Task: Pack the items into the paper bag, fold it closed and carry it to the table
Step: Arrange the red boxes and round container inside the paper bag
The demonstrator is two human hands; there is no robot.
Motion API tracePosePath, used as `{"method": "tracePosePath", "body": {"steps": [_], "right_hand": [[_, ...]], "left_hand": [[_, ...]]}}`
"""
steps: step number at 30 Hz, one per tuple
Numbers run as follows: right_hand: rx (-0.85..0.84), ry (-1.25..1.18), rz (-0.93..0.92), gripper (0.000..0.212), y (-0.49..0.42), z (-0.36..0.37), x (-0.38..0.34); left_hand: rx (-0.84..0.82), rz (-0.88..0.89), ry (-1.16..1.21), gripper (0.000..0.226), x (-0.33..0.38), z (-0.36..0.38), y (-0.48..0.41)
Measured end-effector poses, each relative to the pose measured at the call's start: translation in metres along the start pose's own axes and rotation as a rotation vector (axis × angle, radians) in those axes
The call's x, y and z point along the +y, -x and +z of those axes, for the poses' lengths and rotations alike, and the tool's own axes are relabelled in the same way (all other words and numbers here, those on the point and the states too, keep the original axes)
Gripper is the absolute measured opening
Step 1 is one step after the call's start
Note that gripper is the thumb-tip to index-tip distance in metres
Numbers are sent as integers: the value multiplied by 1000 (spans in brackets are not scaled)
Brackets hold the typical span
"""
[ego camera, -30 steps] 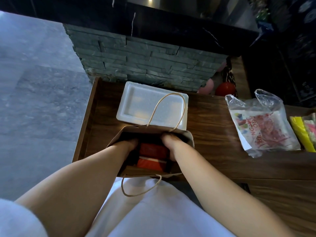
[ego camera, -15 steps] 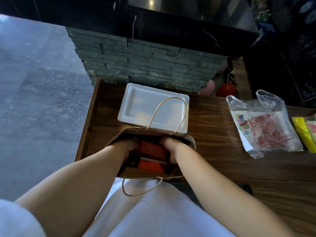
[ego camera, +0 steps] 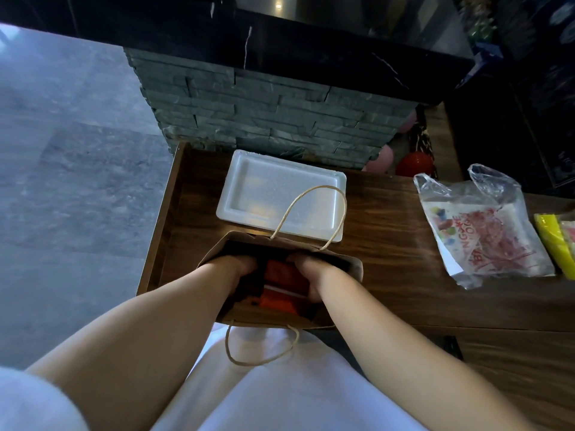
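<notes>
A brown paper bag [ego camera: 348, 267] with twine handles stands open at the near edge of a wooden counter [ego camera: 389, 219]. Both my hands reach down inside it. My left hand [ego camera: 241, 264] and my right hand [ego camera: 306, 269] flank an orange-red packet [ego camera: 284, 275] that lies in the bag, with a second orange piece below it. My fingers are hidden by the bag's dark interior, so I cannot tell how firmly they hold the packet.
A white foam tray [ego camera: 249, 185] lies just behind the bag. A clear plastic bag with red print [ego camera: 485, 231] and a yellow packet [ego camera: 552, 241] lie to the right. A stone-clad pillar [ego camera: 264, 110] rises behind. Grey floor tiles [ego camera: 68, 188] spread left.
Both hands have stayed inside the bag around the orange-red packet, shifting only slightly. The view has dipped a little, so everything sits lower in the frame.
</notes>
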State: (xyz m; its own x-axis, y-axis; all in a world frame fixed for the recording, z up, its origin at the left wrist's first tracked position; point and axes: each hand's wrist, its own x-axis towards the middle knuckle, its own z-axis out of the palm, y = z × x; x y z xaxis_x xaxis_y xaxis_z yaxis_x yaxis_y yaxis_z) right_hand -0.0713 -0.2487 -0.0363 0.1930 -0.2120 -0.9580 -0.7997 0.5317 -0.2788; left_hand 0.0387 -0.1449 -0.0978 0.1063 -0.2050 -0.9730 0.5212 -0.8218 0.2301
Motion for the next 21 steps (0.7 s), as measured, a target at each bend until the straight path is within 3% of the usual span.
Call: {"method": "tracePosePath", "body": {"steps": [6, 9, 15, 21], "right_hand": [[42, 494, -115, 46, 2, 9, 10], [24, 632, -184, 50, -1, 21, 17], [59, 979, -271, 66, 1, 25, 16], [108, 1166, -221, 46, 4, 15, 6]], "left_hand": [[5, -10, -14, 34, -2, -8, -1], [-29, -25, -59, 43, 0, -3, 3], [10, 34, 7, 38, 2, 8, 9], [188, 223, -166, 38, 9, 16, 9]]}}
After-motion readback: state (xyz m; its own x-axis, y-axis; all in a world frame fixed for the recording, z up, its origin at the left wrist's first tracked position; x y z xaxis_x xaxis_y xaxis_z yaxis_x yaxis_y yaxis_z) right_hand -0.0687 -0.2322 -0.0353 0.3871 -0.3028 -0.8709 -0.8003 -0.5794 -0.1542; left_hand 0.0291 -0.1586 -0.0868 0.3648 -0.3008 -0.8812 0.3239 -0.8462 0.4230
